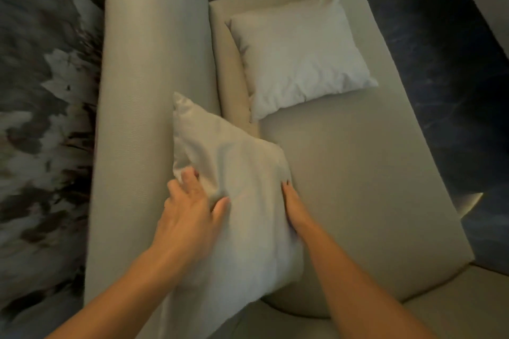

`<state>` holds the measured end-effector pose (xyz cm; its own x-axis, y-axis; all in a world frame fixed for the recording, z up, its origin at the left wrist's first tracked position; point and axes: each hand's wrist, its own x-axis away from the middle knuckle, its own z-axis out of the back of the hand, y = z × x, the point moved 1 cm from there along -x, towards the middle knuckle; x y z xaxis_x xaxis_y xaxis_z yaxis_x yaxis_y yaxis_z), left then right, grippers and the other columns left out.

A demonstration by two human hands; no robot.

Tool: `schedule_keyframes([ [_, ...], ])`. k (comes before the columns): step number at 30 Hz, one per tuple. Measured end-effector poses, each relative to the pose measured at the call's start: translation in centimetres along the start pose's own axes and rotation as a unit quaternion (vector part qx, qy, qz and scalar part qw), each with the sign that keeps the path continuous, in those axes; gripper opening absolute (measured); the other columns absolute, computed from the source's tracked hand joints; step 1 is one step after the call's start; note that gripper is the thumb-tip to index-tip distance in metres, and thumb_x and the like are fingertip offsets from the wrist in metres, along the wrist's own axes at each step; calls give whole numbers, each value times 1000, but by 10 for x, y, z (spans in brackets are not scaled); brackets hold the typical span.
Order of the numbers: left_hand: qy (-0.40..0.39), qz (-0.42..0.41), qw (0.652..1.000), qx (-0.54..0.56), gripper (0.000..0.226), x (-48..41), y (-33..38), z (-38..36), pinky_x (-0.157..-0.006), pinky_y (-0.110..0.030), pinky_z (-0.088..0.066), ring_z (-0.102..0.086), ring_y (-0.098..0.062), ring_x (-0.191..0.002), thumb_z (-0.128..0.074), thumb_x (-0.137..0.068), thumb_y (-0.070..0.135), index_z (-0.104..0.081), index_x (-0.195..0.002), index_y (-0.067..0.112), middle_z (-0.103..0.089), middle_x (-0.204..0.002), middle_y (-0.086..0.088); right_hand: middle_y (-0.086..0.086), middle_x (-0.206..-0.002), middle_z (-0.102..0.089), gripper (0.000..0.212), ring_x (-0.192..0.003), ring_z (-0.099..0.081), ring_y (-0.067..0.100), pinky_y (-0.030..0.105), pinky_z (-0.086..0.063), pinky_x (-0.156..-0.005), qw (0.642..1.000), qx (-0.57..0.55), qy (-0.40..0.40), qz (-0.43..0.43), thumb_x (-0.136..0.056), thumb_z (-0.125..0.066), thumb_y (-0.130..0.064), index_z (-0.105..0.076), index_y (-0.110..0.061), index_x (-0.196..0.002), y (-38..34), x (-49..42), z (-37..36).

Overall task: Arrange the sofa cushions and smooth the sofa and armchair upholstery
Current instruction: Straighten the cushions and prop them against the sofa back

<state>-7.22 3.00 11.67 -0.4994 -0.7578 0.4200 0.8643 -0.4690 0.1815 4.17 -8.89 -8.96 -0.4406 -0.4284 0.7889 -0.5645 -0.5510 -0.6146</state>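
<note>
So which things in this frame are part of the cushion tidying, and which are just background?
Part of the job:
near cushion, held between left hand and right hand
far cushion
sofa seat
sofa back

Background:
patterned rug
dark floor

Quick count of what's here: two loose cushions total. One greyish cushion (pixel 237 201) leaning against the sofa's backrest (pixel 148 91) at the near end of the seat, and one white cushion (pixel 300 55) lying up at the far end of the seat, near the far corner by the backrest. Two bare hands on the near one: left hand (pixel 190 201) on its backrest side, right hand (pixel 296 206) along its other edge. One long seat pad (pixel 358 187) carrying both cushions, one rounded backrest. Past the seat's front edge, one dark marbled floor (pixel 440 77). Behind the backrest, one blotchy grey surface (pixel 41 118); can't tell what it is.
</note>
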Motion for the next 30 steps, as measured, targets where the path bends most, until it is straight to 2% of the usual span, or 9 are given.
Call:
schedule_keyframes([
  [5,-31,-23,996,-84,81,6,2,-17,-87,-47,-44,-53,-44,-105,-52,-88,59,-14,-143,13,-32,-125,-17,4,-162,-23,61,-149,-16,29,53,-13,-121,1000,-7,15,-26,-100,-24,-59,-15,-36,-155,22,-2,-13],
  [10,-45,-34,952,-300,63,-18,66,34,-94,-49,-45,-42,-44,-123,-55,-90,53,-43,-133,9,-31,-142,-17,12,-161,-24,60,-147,-25,28,36,-20,-120,992,116,-54,19,-105,-30,-42,-23,-9,-155,-31,18,25],
  [14,8,-110,990,-89,21,-96,139,56,-89,-42,-49,-58,-38,-113,-60,-89,18,-65,-108,11,-63,-119,-16,17,-150,-44,49,-138,-41,30,34,-32,-110,974,195,12,111,-103,-43,-30,-44,-3,-144,-149,13,90],
  [17,56,-111,989,79,15,-181,169,45,-84,-42,-54,-65,-37,-100,-58,-88,11,-72,-93,8,-71,-102,-19,17,-133,-60,47,-128,-52,31,32,-36,-105,949,230,98,194,-98,-54,-32,-50,-12,-140,-232,-18,123],
  [20,96,-104,979,147,17,-268,172,6,-73,-40,-54,-65,-36,-86,-52,-93,11,-67,-86,6,-70,-99,-21,11,-128,-62,50,-123,-54,32,34,-39,-100,926,264,153,221,-93,-57,-38,-50,-22,-140,-270,-69,134],
  [23,135,-53,980,136,27,-335,154,-44,-81,-43,-44,-57,-40,-108,-54,-97,27,-58,-112,5,-61,-122,-21,16,-151,-39,73,-138,-38,35,42,-32,-111,894,342,202,209,-89,-62,-47,-28,-33,-152,-272,-134,141],
  [25,82,3,978,191,69,-364,135,-77,-96,-48,-41,-46,-44,-126,-67,-87,44,-37,-136,6,-47,-139,-22,15,-163,-8,88,-148,-15,39,54,-19,-119,881,370,236,177,-81,-65,-61,-14,-47,-152,-258,-174,144],
  [27,-12,25,946,323,97,-381,120,-105,-104,-50,-41,-45,-44,-128,-77,-77,49,-20,-146,11,-42,-144,-20,6,-164,11,97,-148,-7,41,59,-16,-118,904,314,240,164,-72,-69,-70,-11,-55,-149,-237,-206,144],
  [30,-39,-26,911,410,84,-387,108,-130,-105,-45,-43,-50,-38,-126,-78,-78,44,-34,-145,19,-51,-141,-13,-8,-162,13,97,-147,-8,44,61,-27,-114,912,251,268,184,-65,-70,-74,-11,-65,-142,-207,-231,136],
])
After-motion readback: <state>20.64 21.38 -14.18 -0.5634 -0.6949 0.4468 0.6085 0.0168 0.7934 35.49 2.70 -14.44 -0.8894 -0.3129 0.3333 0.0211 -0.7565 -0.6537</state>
